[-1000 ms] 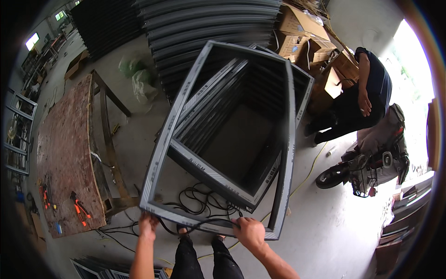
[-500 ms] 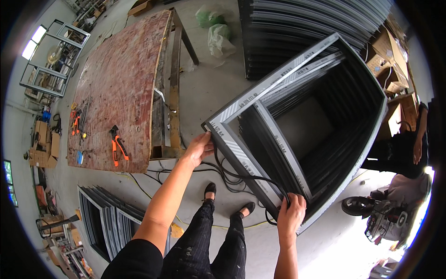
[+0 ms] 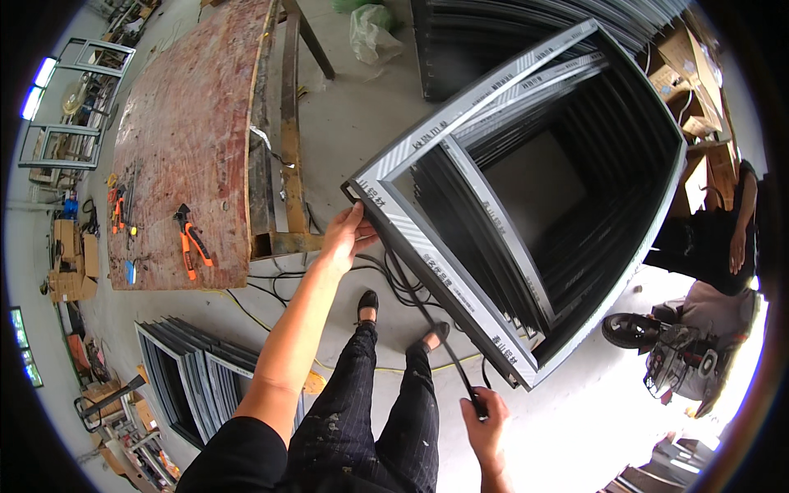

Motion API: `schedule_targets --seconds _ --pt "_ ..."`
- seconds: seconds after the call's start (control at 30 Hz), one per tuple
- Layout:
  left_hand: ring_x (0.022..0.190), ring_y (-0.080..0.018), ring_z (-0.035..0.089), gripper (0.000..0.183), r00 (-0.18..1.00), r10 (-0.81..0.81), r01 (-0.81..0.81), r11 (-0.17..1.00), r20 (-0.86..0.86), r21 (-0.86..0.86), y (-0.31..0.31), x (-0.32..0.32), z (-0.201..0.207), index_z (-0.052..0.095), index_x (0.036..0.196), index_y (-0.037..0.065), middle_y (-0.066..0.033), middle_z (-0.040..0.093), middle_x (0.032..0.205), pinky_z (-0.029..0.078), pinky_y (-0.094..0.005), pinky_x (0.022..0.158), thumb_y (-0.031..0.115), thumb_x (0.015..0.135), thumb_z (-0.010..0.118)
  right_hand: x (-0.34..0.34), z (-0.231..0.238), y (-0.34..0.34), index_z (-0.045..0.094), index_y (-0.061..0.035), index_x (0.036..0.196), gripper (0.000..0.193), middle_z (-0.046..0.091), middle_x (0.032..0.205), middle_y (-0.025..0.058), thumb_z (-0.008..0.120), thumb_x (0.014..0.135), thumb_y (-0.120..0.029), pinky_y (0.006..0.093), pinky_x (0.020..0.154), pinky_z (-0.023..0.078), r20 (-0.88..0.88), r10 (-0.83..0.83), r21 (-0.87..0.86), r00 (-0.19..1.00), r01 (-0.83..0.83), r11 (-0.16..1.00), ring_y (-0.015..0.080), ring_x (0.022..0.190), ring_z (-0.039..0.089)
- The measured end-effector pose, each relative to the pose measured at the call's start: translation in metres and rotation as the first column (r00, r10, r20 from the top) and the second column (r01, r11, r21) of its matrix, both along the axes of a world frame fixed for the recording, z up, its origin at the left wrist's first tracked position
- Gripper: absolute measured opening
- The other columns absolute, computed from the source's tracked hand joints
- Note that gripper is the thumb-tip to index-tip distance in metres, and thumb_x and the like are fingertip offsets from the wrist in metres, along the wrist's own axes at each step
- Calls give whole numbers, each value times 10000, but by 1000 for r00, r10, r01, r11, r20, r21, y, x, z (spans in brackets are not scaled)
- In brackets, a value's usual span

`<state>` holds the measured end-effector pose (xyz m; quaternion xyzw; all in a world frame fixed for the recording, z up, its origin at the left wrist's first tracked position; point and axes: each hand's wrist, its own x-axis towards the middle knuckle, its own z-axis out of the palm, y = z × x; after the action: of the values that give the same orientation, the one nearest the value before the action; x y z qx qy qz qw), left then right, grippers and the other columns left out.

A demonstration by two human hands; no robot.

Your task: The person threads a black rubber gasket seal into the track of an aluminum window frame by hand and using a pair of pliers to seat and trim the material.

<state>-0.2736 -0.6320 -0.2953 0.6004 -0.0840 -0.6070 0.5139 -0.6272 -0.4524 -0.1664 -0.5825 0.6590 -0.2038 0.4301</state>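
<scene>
A large grey window frame [image 3: 460,297], with printed film on its faces and a crossbar, leans at the top of a stack of similar frames. My left hand [image 3: 345,238] is at the frame's near left corner, its fingers curled against the outer side and pinching a long black rubber strip [image 3: 426,315]. From there the strip slants down along the outside of the frame to my right hand [image 3: 486,423]. That hand is off the frame, just below its lower corner, with thumb and fingers closed on the strip.
A worn red worktable [image 3: 185,140] on the left carries orange-handled pliers [image 3: 191,242] and other tools. More frames [image 3: 185,370] stand on the floor at lower left. Loose black strip [image 3: 288,275] lies by my feet. A person [image 3: 711,238] and a motorbike [image 3: 674,345] are at right.
My right hand has moved off the frame's lower corner, down and slightly left, drawing the strip from a loose curve into a straighter line. My left hand stays by the upper corner.
</scene>
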Motion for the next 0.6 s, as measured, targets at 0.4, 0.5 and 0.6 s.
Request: schedule_targets --seconds 0.4,0.5,0.6 --pt "806 -191 674 271 999 -16 15 1000 32 12 27 -35 3 600 1047 42 -76 682 891 578 -363 778 287 932 613 11 -57 -18 657 0 940 133 640 779 147 683 822 -56 357 619 481 -19 -152 -153 988 148 977 297 672 612" --pt "775 -169 667 248 999 17 -17 1000 45 20 29 -34 -2 606 1037 66 -60 680 855 581 -349 744 286 926 623 9 -58 -23 643 -22 892 99 641 757 126 687 811 -56 359 585 482 -132 -205 -268 970 164 949 273 630 603" --pt "791 -164 666 299 996 18 -23 998 84 53 30 -40 3 606 1022 53 -58 681 860 568 -313 746 340 936 603 10 -65 -25 637 -31 864 105 646 753 117 701 785 -60 363 588 487 -241 -240 -315 940 158 936 275 635 607"
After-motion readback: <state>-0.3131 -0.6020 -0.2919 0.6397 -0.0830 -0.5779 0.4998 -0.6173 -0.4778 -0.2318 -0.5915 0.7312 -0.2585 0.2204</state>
